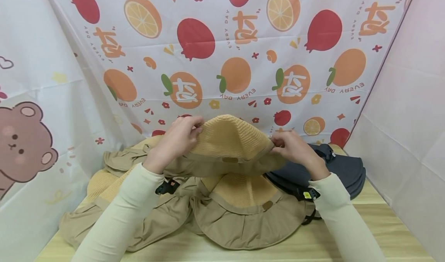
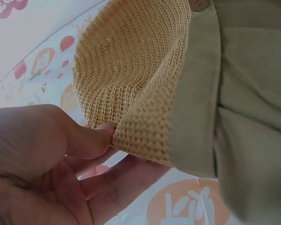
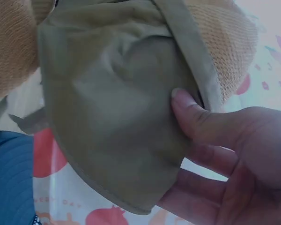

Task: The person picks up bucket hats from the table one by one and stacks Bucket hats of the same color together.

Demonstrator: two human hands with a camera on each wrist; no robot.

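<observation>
A sun hat (image 1: 227, 138) with a yellow woven crown and a khaki cloth brim is held up above the other hats in the head view. My left hand (image 1: 180, 136) pinches the woven crown at its left side; in the left wrist view the thumb (image 2: 96, 140) presses a fold into the weave. On the opposite side, my right hand (image 1: 292, 148) grips the hat near the band. The right wrist view has that thumb on the khaki brim (image 3: 117, 103), fingers behind it. A small brown patch (image 1: 230, 160) sits at the front of the band.
Directly below lies another khaki-brimmed hat (image 1: 248, 231) with a woven crown. More such hats (image 1: 153, 223) are piled to the left. Dark navy hats (image 1: 342, 173) lie at the right on the wood-patterned table (image 1: 393, 231). A fruit-printed curtain (image 1: 208, 7) hangs behind.
</observation>
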